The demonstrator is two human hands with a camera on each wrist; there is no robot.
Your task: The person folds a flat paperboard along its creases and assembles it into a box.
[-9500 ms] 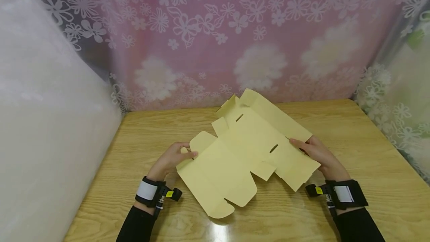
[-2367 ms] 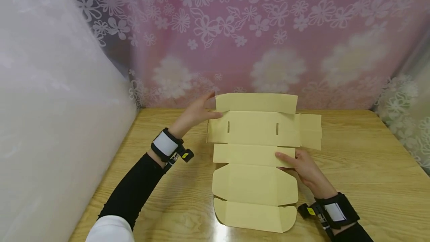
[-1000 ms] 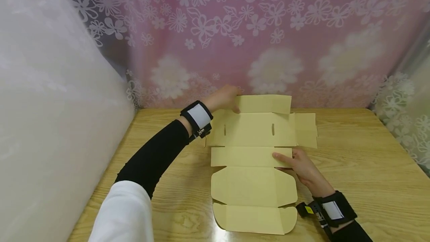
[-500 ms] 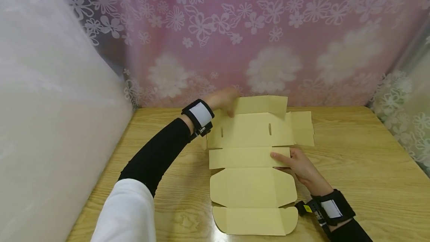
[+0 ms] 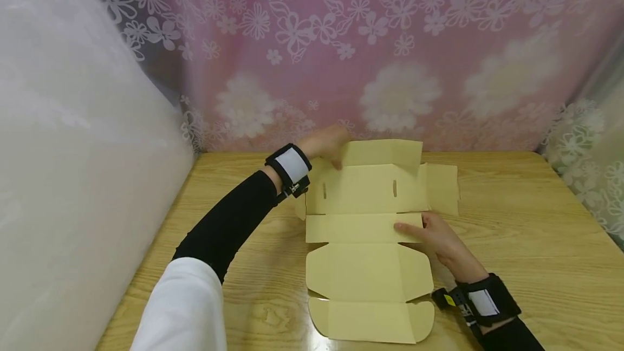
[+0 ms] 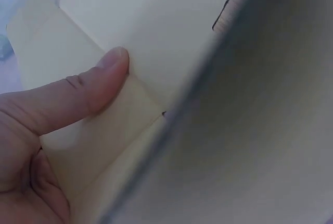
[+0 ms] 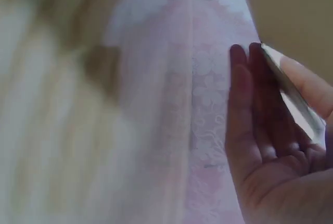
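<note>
An unfolded cardboard box blank (image 5: 365,270), pale yellow with creased panels, side flaps and two narrow slots, stretches lengthwise in front of me. My left hand (image 5: 325,144) grips its far panel near the left corner. In the left wrist view the thumb (image 6: 88,96) presses on the inner face at a crease, and the other fingers are mostly hidden behind the card. My right hand (image 5: 448,248) pinches the right end of the narrow middle panel, thumb on top. Its fingers (image 7: 242,114) show beneath the card in the right wrist view.
A wood-grain table (image 5: 526,232) lies under the blank. Behind it hangs a pink flowered curtain (image 5: 312,58), with a white sheet (image 5: 88,150) along the left. Both wrists wear black straps with small cameras.
Since the earliest frame, the box blank has turned from slanted to lengthwise. My left hand has moved from its near left side to the far panel. The last half second shows almost no motion.
</note>
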